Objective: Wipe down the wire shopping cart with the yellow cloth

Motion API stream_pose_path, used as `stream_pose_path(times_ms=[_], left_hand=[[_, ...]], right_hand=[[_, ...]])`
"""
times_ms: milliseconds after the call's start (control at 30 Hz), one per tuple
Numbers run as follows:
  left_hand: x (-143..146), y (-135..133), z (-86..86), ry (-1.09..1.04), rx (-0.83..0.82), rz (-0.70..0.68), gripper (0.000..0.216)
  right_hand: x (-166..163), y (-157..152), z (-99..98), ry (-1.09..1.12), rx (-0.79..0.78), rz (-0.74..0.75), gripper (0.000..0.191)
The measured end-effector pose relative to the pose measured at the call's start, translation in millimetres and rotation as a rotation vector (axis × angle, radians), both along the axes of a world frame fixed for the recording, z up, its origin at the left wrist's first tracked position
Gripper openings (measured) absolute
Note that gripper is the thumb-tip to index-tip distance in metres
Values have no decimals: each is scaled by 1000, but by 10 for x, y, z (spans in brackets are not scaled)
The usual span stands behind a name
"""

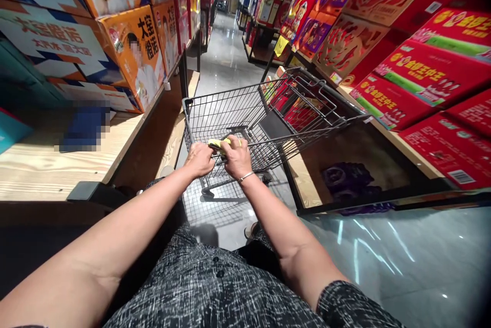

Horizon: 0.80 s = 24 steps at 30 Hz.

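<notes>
A dark wire shopping cart (226, 105) stands crosswise in front of me, its basket turned with the fold-up rear end toward the right. At its near side, my left hand (200, 159) is closed, with its thumb and fingers against a small bright yellow cloth (219, 143) that has a dark part. My right hand (237, 158), with a bracelet at the wrist, has its fingers curled over the same yellow cloth beside the left. The fingertips and the underside of the cloth are hidden.
Orange and white boxes (134, 57) are stacked on a wooden shelf (46, 174) at left. Red gift boxes (418, 69) fill the right shelf, with purple packs (347, 179) below. A grey tiled aisle (222, 44) runs ahead between the shelves.
</notes>
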State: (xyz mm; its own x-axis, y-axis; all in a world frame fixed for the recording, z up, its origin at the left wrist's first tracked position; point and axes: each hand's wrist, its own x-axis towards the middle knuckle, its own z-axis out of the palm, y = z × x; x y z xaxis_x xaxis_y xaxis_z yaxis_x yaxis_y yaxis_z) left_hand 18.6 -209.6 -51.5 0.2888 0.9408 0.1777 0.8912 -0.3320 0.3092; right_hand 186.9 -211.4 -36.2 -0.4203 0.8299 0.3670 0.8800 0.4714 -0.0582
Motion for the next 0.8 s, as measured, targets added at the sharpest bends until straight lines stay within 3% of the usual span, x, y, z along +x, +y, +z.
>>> stream_pose_path(times_ms=[100,267,367,467,600,700,800], left_hand=[[-89,30,49,-40,-25,-66,36],[-248,175,153,-79,-133,-78,32],[-332,302,194,-86,-183,-61,28],[-436,433,205,-100,-203,-72,42],[-574,548,218,-177,-250,-75,66],[-632,564,233,-261,-303,-21,82],[-648,538,228,-388,-310,-60,92]], right_hand=[[374,199,99,-38,-33,10,45],[1291,654,266,-71,-18,-241,40],[1508,771,251,22,35,-340,36],[1325,738,90,208,135,-344,39],[709,578,-288,356,254,-221,45],[219,470,-598,293,251,-74,37],[-176,411,-906,134,142,88,39]])
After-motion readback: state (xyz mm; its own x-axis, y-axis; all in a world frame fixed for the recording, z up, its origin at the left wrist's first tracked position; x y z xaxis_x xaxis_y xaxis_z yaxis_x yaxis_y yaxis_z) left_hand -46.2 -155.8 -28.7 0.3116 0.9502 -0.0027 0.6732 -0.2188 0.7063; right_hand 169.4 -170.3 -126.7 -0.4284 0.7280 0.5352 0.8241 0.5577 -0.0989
